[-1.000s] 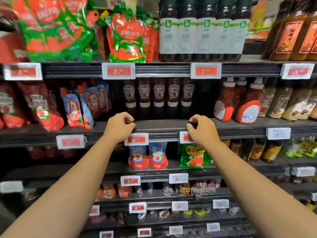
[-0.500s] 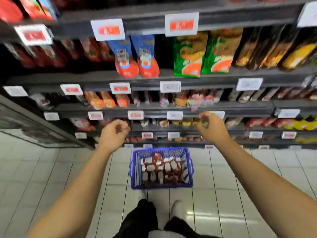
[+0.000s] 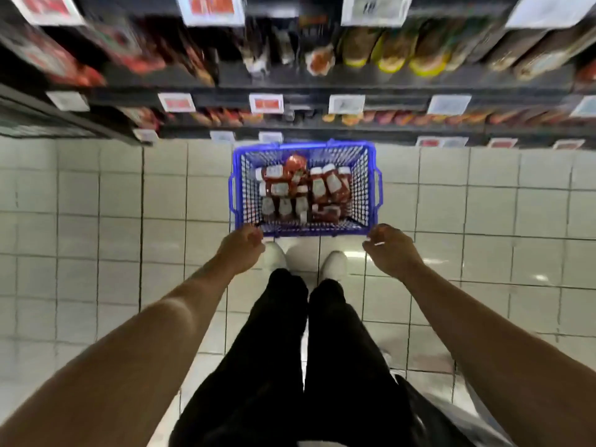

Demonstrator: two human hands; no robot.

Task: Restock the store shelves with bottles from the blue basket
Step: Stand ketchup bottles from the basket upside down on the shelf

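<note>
The blue basket (image 3: 371, 188) stands on the tiled floor right in front of the shelves. Several red sauce bottles (image 3: 329, 188) with white caps and labels lie piled inside it. My left hand (image 3: 242, 250) hovers just before the basket's near left corner, fingers loosely curled, holding nothing. My right hand (image 3: 390, 250) hovers by the near right corner, also loosely curled and holding nothing. Neither hand plainly touches the rim. The view is motion-blurred.
The low dark shelves (image 3: 322, 82) with price tags and blurred jars and packets run along the top. My white shoes (image 3: 274, 256) and black trouser legs (image 3: 283, 350) stand just behind the basket. White floor tiles (image 3: 96, 204) lie to both sides.
My view has swung down from the upper shelves to the floor. Both hands have dropped from the shelf edge to the basket's near rim.
</note>
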